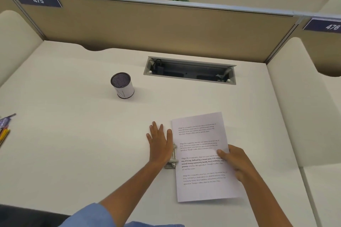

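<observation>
Your left hand (159, 143) lies flat with straight fingers, palm pressing on the metal hole punch (173, 160). The printed sheet (200, 134) lies on the desk (73, 143) at 5 o'clock from frame centre, its left edge at the punch. Your right hand (235, 162) grips the sheet's right edge, thumb on top. The mesh pen cup (122, 85) stands at 10 o'clock from the sheet, well apart. The pencils (4, 132) are at 9 o'clock and the cable tray (190, 72) at 12.

Open-plan office, numbered cubicle partition (147, 22), desk (73, 116) with cable hatch (190, 71), pen holder (122, 85)
</observation>
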Available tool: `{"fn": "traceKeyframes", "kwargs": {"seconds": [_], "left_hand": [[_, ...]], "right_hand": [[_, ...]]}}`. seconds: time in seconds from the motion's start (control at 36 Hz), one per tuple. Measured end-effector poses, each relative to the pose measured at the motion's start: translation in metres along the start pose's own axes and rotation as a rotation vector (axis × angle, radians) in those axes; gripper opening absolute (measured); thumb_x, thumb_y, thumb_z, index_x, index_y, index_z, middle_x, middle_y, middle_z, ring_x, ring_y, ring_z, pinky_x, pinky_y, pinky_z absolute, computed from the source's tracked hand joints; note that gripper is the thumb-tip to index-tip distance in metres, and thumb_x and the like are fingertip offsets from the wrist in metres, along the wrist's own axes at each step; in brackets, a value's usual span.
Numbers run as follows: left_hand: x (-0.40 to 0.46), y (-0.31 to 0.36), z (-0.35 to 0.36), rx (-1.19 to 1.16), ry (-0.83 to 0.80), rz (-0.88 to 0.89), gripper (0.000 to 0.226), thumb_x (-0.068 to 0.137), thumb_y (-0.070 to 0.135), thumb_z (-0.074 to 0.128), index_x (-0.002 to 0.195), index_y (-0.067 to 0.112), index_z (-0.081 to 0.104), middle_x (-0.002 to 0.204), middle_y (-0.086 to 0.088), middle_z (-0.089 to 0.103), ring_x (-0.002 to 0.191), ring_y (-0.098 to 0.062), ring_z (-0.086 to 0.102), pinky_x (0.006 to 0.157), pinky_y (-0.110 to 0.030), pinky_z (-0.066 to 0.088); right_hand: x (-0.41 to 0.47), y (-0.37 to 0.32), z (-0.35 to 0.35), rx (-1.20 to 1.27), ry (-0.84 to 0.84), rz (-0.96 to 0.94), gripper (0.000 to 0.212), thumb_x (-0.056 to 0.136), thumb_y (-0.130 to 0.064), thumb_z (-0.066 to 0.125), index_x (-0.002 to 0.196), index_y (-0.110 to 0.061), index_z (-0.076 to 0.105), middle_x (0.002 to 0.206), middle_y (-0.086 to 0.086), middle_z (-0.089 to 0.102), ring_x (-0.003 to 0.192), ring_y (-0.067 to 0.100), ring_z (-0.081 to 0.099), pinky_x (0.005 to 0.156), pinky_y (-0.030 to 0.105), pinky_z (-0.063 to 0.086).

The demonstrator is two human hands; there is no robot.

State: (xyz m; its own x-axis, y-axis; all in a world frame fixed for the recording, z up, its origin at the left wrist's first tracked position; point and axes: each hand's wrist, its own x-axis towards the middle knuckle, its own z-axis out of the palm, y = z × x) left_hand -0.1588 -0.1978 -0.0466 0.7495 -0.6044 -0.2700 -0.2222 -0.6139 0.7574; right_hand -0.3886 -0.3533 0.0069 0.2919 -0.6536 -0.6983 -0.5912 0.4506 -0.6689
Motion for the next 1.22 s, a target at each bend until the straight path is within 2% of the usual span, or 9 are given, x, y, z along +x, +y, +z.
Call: {"fn": "traceKeyframes", "kwargs": {"seconds": [0.22, 0.33, 0.42, 0.58, 0.67, 0.81, 1.03, 1.22], "left_hand": [[-0.003, 0.0, 0.005, 0.075, 0.009, 0.018, 0.066, 0.114, 0.044, 0.03, 0.169, 0.006, 0.022, 0.181, -0.012, -0.007, 0.168, -0.024, -0.013, 0.135, -0.047, -0.013], [-0.003, -0.002, 0.007, 0.099, 0.0, 0.019, 0.079, 0.106, 0.054, 0.022, 0.169, 0.007, 0.02, 0.181, -0.012, -0.008, 0.168, -0.025, -0.013, 0.135, -0.047, -0.013], [-0.004, -0.003, 0.008, 0.107, 0.01, 0.029, 0.074, 0.109, 0.051, 0.025, 0.169, 0.008, 0.019, 0.181, -0.012, -0.008, 0.168, -0.024, -0.014, 0.135, -0.047, -0.013], [-0.004, -0.005, 0.008, 0.142, 0.021, 0.048, 0.082, 0.103, 0.057, 0.018, 0.169, 0.008, 0.019, 0.181, -0.011, -0.007, 0.168, -0.023, -0.013, 0.135, -0.047, -0.013], [-0.004, -0.006, 0.009, 0.188, 0.036, 0.062, 0.082, 0.104, 0.057, 0.017, 0.169, 0.008, 0.02, 0.181, -0.011, -0.006, 0.168, -0.024, -0.012, 0.135, -0.048, -0.011], [-0.004, -0.009, 0.01, 0.254, 0.068, 0.079, 0.091, 0.099, 0.065, 0.004, 0.17, 0.01, 0.019, 0.181, -0.01, -0.004, 0.168, -0.025, -0.01, 0.135, -0.052, -0.01], [-0.004, -0.015, 0.011, 0.348, 0.119, 0.086, 0.08, 0.105, 0.06, 0.009, 0.171, 0.015, 0.016, 0.182, -0.008, -0.004, 0.168, -0.022, -0.013, 0.134, -0.056, -0.011], [-0.003, -0.018, 0.015, 0.39, 0.156, 0.097, 0.076, 0.107, 0.055, 0.012, 0.17, 0.013, 0.018, 0.182, -0.01, 0.0, 0.168, -0.024, -0.01, 0.134, -0.06, -0.007]], "right_hand": [[0.005, 0.001, 0.006, 0.022, -0.041, -0.024, 0.016, 0.096, -0.012, 0.074, 0.112, -0.014, 0.077, 0.103, 0.007, 0.083, 0.094, 0.031, 0.08, 0.091, 0.054, 0.063], [0.004, 0.0, 0.009, 0.032, -0.049, -0.026, 0.016, 0.097, -0.011, 0.073, 0.112, -0.014, 0.077, 0.101, 0.006, 0.084, 0.093, 0.03, 0.08, 0.084, 0.046, 0.065], [0.003, -0.001, 0.013, 0.031, -0.047, -0.025, 0.016, 0.097, -0.011, 0.073, 0.113, -0.014, 0.076, 0.103, 0.007, 0.083, 0.092, 0.029, 0.08, 0.078, 0.04, 0.064], [0.003, 0.0, 0.014, 0.029, -0.042, -0.017, 0.017, 0.097, -0.011, 0.073, 0.113, -0.013, 0.076, 0.102, 0.007, 0.083, 0.092, 0.029, 0.08, 0.079, 0.041, 0.064], [0.004, 0.002, 0.014, 0.031, -0.046, -0.005, 0.017, 0.097, -0.011, 0.073, 0.114, -0.013, 0.077, 0.102, 0.007, 0.083, 0.092, 0.03, 0.08, 0.082, 0.046, 0.065], [0.005, 0.001, 0.016, 0.012, -0.039, 0.007, 0.016, 0.097, -0.012, 0.073, 0.113, -0.014, 0.077, 0.101, 0.008, 0.083, 0.09, 0.03, 0.081, 0.079, 0.046, 0.066], [0.007, 0.0, 0.017, -0.012, -0.023, 0.008, 0.015, 0.097, -0.012, 0.074, 0.111, -0.014, 0.077, 0.102, 0.007, 0.083, 0.092, 0.03, 0.08, 0.088, 0.053, 0.064], [0.006, -0.004, 0.018, -0.002, -0.016, 0.029, 0.016, 0.097, -0.009, 0.073, 0.111, -0.013, 0.076, 0.103, 0.009, 0.082, 0.094, 0.03, 0.079, 0.086, 0.047, 0.064]]}}
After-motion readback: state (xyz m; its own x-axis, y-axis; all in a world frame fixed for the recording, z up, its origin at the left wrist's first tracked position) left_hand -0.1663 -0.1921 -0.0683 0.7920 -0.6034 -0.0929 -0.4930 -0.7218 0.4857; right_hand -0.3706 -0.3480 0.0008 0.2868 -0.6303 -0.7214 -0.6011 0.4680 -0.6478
